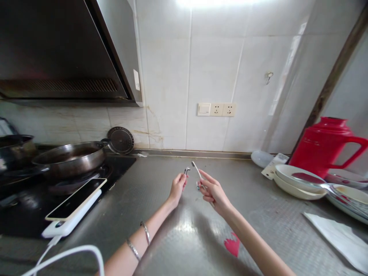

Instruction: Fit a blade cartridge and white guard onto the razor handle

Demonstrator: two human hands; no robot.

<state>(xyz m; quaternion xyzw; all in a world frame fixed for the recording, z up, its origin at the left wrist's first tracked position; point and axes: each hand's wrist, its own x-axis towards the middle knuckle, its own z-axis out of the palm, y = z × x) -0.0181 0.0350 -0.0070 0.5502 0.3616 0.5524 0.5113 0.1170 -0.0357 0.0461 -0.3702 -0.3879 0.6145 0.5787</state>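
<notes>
My right hand (214, 191) grips a white toothbrush (197, 169) by its handle, with its dark-bristled head pointing up and left. My left hand (178, 188) is closed on a small dark object with a shiny bent tip (187, 170); most of it is hidden in the fingers, so its kind is unclear. The toothbrush head and the bent tip are close together but apart, above the grey metal counter (172, 245). A small blue-and-white thing (198, 186) shows beside my right fingers, too small to name.
At left, a steel pan (71, 158) stands on the black stove, with a phone (77, 199) on a white power bank (71, 216) and its cable nearby. At right are white bowls (299, 189), a red thermos (323, 147) and a white paper sheet (339, 237). Sockets (222, 109) are on the wall.
</notes>
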